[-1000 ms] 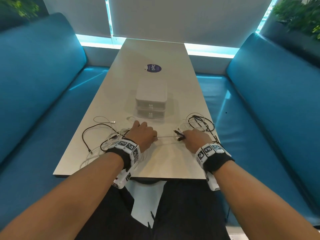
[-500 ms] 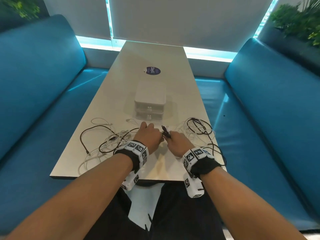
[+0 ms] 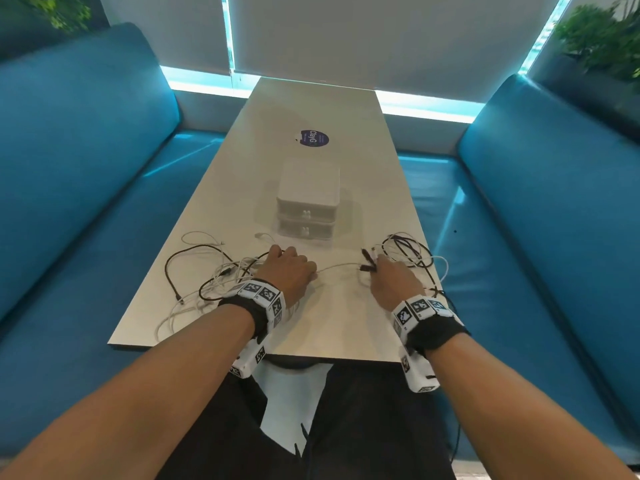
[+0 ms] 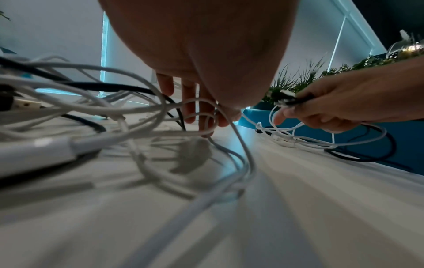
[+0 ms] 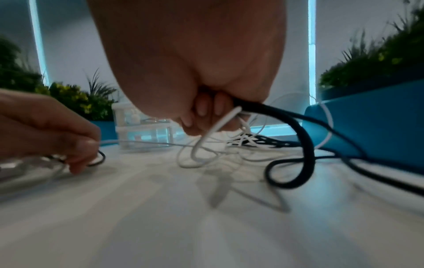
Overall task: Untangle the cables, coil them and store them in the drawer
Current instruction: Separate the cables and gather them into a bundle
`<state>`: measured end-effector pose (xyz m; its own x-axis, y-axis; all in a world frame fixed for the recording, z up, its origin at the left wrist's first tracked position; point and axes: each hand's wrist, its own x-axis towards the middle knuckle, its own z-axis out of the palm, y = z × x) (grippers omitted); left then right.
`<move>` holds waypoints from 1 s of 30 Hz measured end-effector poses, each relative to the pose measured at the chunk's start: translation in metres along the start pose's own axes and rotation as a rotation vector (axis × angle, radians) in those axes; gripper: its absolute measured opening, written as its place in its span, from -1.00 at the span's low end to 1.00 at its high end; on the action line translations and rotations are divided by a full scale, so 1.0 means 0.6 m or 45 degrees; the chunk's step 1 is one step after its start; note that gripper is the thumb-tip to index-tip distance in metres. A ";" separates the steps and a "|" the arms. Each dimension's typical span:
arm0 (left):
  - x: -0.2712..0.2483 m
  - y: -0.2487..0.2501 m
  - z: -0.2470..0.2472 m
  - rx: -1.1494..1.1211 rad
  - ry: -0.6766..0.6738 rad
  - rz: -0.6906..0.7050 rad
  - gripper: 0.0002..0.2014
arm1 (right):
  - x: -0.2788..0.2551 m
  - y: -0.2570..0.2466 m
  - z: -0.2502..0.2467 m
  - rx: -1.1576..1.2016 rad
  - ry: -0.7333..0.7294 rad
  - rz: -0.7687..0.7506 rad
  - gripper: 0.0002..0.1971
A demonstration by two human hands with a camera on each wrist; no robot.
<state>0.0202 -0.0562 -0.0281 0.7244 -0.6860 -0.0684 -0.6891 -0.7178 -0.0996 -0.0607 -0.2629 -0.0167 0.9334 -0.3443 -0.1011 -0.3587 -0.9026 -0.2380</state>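
The step in hand is the untangling: nothing is coiled yet and both drawers of the small white drawer unit (image 3: 307, 202), standing at the middle of the head view, look closed. The left hand (image 3: 289, 273) sits just left of centre on the pale surface (image 3: 332, 327), its fingers curled down among the left heap of cables (image 3: 207, 271), and it pinches a thin white cable (image 3: 337, 267) that runs almost straight across to the right hand (image 3: 394, 282). In the right wrist view the right hand (image 5: 201, 112) is clenched tight on a black cable (image 5: 305, 137) together with white strands, and in the head view dark plug ends stick out above its knuckles. To its right, by the surface's right edge, lies a second bunch of black and white loops (image 3: 412, 251), so the cables are split into 2 heaps joined by the stretched strand. My reading is that the white cable is being drawn out of the left heap. The next move probably calls for holding the left heap down, feeding the strand through slowly so no loop tightens into a knot, then winding the freed length and opening a drawer.
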 end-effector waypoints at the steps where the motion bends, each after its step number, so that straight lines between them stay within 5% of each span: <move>1: 0.002 0.003 -0.002 -0.004 -0.005 -0.014 -0.75 | 0.000 -0.008 0.000 0.054 0.037 -0.011 -0.79; 4: 0.008 0.012 -0.010 -0.008 -0.034 -0.025 -0.77 | -0.003 -0.034 0.002 0.135 0.113 -0.142 -0.79; 8: 0.015 0.032 -0.017 0.040 0.004 0.061 -0.71 | -0.008 -0.068 0.018 0.243 -0.042 -0.341 -0.79; 15: 0.003 0.027 -0.002 -0.115 -0.002 -0.010 -0.81 | -0.001 -0.059 0.023 0.183 -0.119 -0.266 -0.76; 21: -0.003 0.014 -0.001 -0.124 -0.116 -0.041 -0.78 | -0.003 -0.004 0.009 -0.116 -0.080 0.023 -0.75; 28: 0.009 0.035 -0.006 -0.005 -0.126 -0.010 -0.81 | -0.011 -0.056 0.004 0.192 0.156 -0.006 -0.78; 30: 0.010 0.039 -0.009 -0.014 -0.132 -0.025 -0.83 | -0.010 -0.071 0.007 0.329 0.095 -0.047 -0.76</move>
<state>0.0083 -0.0779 -0.0258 0.7353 -0.6563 -0.1691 -0.6747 -0.7325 -0.0906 -0.0511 -0.2212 -0.0101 0.9406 -0.3391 -0.0185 -0.3060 -0.8225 -0.4795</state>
